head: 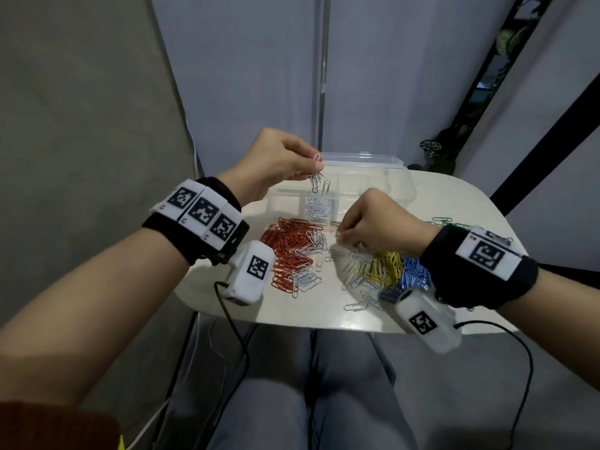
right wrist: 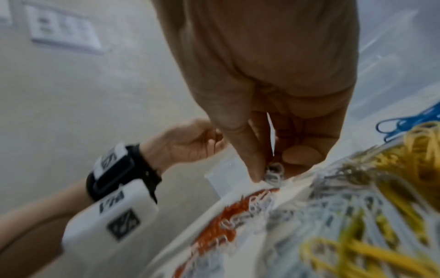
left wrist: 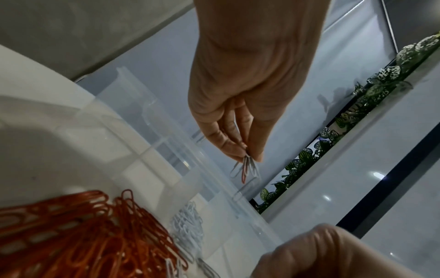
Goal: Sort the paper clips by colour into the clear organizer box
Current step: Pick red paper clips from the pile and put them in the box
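Observation:
My left hand [head: 316, 165] hangs above the clear organizer box [head: 383, 185] and pinches a small bunch of white paper clips [head: 319, 185] between thumb and fingertips; the left wrist view shows the white paper clips [left wrist: 246, 169] with one reddish clip among them. Below them a compartment holds a heap of white clips [head: 318, 206]. My right hand [head: 341, 237] is low over the table, fingers curled, pinching white clips [right wrist: 273, 174] at the edge of the mixed pile. A red clip pile [head: 289, 248] lies between the hands. Yellow clips [head: 383, 267] and blue clips [head: 414, 271] lie under my right wrist.
The small white table [head: 324, 313] ends just in front of my lap. Green clips [head: 443, 220] lie at the right behind my wrist. Loose white clips [head: 357, 305] lie near the front edge. The box's open lid [head: 363, 159] stands at the back.

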Action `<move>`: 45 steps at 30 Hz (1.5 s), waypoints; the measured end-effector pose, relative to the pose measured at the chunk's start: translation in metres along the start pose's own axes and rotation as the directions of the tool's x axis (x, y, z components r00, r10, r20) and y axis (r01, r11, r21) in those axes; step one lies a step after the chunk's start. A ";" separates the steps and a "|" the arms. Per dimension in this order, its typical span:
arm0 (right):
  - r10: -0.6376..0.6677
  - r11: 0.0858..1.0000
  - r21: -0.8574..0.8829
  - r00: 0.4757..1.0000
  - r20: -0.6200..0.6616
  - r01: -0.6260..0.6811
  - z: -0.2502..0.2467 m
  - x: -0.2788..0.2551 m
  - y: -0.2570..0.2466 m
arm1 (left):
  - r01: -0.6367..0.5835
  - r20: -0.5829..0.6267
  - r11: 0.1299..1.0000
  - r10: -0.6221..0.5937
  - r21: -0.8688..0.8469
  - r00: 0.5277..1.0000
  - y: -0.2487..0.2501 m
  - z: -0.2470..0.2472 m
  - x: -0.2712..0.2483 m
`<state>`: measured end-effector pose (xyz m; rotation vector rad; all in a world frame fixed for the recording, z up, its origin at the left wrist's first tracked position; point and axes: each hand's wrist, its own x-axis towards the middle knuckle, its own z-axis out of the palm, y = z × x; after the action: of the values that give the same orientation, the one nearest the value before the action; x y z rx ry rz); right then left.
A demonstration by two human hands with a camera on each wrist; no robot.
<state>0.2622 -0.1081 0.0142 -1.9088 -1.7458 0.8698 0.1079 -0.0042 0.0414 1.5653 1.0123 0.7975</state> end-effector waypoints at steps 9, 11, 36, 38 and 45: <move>0.053 0.923 0.383 0.972 -0.230 0.040 -0.044 0.023 -0.030 | 0.039 -0.050 0.990 -0.046 -0.134 0.998 0.001 -0.012 -0.011; 0.070 0.929 0.370 0.966 -0.250 0.028 -0.043 0.035 -0.035 | 0.046 -0.058 0.985 -0.056 -0.164 0.997 0.001 -0.014 -0.014; 0.149 0.552 0.825 0.988 0.051 -0.126 -0.028 0.024 -0.034 | 0.083 -0.096 0.946 -0.119 -0.313 0.988 0.010 0.006 -0.006; 0.162 0.500 0.853 0.984 0.079 -0.151 -0.027 0.022 -0.035 | 0.109 -0.088 0.933 -0.147 -0.342 0.985 0.010 0.006 -0.006; 0.187 0.444 0.889 0.982 0.029 -0.111 -0.026 0.010 -0.033 | 0.164 0.014 0.923 -0.170 -0.349 0.985 0.003 0.002 -0.020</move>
<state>0.2560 -0.0913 0.0534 -1.2947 -0.7217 1.3953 0.1022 -0.0234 0.0441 1.1541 0.9425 0.8220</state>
